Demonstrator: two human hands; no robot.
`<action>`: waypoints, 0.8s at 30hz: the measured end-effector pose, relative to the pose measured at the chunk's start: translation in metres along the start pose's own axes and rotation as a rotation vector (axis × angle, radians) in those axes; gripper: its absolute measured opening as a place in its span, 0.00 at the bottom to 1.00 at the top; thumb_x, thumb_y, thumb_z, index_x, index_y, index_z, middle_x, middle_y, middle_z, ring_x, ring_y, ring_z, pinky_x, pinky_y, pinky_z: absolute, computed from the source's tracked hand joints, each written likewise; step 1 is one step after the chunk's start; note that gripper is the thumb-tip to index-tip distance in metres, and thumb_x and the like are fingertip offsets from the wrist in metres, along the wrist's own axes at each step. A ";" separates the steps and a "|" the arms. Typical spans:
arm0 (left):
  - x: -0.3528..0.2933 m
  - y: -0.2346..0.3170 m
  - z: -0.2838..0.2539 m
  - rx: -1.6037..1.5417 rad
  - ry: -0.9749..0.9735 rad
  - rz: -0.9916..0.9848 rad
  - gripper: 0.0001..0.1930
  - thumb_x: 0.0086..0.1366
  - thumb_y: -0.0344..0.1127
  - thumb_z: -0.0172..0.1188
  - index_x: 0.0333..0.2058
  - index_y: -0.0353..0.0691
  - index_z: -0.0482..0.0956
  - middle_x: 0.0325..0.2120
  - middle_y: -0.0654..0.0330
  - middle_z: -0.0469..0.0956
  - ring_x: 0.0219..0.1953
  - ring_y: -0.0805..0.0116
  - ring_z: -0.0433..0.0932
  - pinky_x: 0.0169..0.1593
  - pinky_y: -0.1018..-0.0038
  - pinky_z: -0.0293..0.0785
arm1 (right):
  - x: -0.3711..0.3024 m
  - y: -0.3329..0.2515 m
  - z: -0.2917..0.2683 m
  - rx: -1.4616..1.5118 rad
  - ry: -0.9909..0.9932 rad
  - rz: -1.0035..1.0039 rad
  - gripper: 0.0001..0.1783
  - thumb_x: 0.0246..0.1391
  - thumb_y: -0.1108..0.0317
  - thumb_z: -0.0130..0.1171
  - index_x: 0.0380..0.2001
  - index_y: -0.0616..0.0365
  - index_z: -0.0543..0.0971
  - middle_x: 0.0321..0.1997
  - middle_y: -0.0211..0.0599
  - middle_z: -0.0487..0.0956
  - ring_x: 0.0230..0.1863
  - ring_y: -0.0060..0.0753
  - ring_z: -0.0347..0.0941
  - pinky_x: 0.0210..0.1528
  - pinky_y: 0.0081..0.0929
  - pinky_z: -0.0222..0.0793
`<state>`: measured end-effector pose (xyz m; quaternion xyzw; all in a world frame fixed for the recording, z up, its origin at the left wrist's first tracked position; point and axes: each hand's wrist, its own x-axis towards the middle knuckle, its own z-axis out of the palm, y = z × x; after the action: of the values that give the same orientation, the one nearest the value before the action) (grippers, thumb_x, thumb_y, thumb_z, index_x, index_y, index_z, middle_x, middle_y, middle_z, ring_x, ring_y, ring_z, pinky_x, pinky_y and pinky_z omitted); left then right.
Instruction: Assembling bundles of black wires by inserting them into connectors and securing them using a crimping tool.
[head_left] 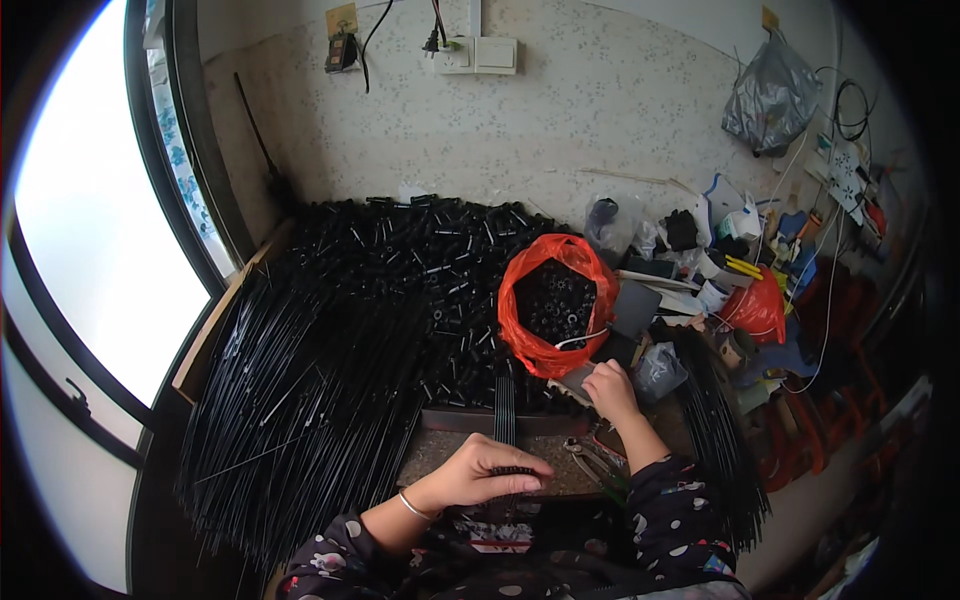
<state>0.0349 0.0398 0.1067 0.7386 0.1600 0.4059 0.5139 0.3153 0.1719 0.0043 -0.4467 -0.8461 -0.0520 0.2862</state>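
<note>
My left hand (pixel 483 472) is closed at the table's near edge, a silver bangle on its wrist. Its fingers and thumb wrap round a narrow bundle of thin black rods (pixel 505 408) that points away from me, over a low dark bar (pixel 452 419). Small dark ends show between thumb and fingers. My right hand (pixel 610 390) is just below and right of an orange-red plastic bag (pixel 517 338), fingers bent together; what they hold, if anything, is hidden. Inside the open bag lie small black ring-like parts (pixel 565 305).
A heap of short black tubular parts (pixel 400 250) covers the far table. Long black rods (pixel 300 420) lie massed at left, more (pixel 715 430) at right. Pliers (pixel 592 465) lie between my arms. Clutter with a red bag (pixel 757 308) fills the right side.
</note>
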 end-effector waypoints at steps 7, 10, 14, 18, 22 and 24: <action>-0.005 0.007 0.001 0.045 0.095 -0.027 0.09 0.55 0.28 0.60 0.35 0.32 0.79 0.28 0.55 0.80 0.33 0.67 0.80 0.39 0.77 0.75 | 0.017 -0.075 -0.047 0.548 0.278 0.169 0.02 0.43 0.77 0.58 0.22 0.60 0.75 0.27 0.34 0.74 0.28 0.35 0.71 0.29 0.25 0.66; -0.005 0.008 0.002 0.095 0.108 -0.022 0.08 0.55 0.28 0.60 0.34 0.32 0.79 0.28 0.55 0.80 0.32 0.67 0.80 0.38 0.76 0.75 | 0.002 -0.150 -0.114 0.678 0.169 0.029 0.04 0.43 0.80 0.58 0.25 0.62 0.77 0.23 0.36 0.74 0.25 0.29 0.71 0.30 0.23 0.66; -0.001 0.007 0.005 0.162 0.109 0.053 0.08 0.54 0.28 0.61 0.34 0.32 0.79 0.28 0.54 0.80 0.31 0.65 0.80 0.37 0.76 0.75 | -0.021 -0.195 -0.138 0.291 0.267 -0.128 0.14 0.35 0.84 0.58 0.31 0.62 0.78 0.27 0.36 0.72 0.28 0.37 0.69 0.29 0.27 0.67; -0.004 0.006 0.008 0.174 0.102 0.064 0.09 0.53 0.28 0.62 0.34 0.32 0.79 0.28 0.53 0.80 0.31 0.64 0.80 0.37 0.76 0.75 | -0.025 -0.200 -0.136 0.265 0.278 -0.119 0.14 0.35 0.84 0.58 0.31 0.62 0.78 0.27 0.36 0.72 0.27 0.37 0.69 0.29 0.27 0.67; -0.005 0.005 0.012 0.195 0.105 0.074 0.09 0.53 0.28 0.62 0.34 0.32 0.79 0.28 0.54 0.80 0.31 0.64 0.80 0.36 0.76 0.75 | -0.027 -0.203 -0.139 0.254 0.265 -0.138 0.15 0.35 0.84 0.58 0.31 0.63 0.78 0.27 0.36 0.72 0.27 0.37 0.68 0.29 0.27 0.67; -0.006 0.007 0.013 0.203 0.117 0.075 0.09 0.53 0.28 0.62 0.34 0.32 0.79 0.27 0.54 0.80 0.31 0.64 0.80 0.36 0.76 0.75 | -0.029 -0.205 -0.141 0.259 0.258 -0.151 0.15 0.35 0.85 0.58 0.31 0.63 0.78 0.27 0.36 0.72 0.27 0.37 0.68 0.29 0.27 0.67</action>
<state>0.0397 0.0252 0.1089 0.7675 0.2022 0.4488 0.4106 0.2285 -0.0200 0.1398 -0.3312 -0.8331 -0.0206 0.4426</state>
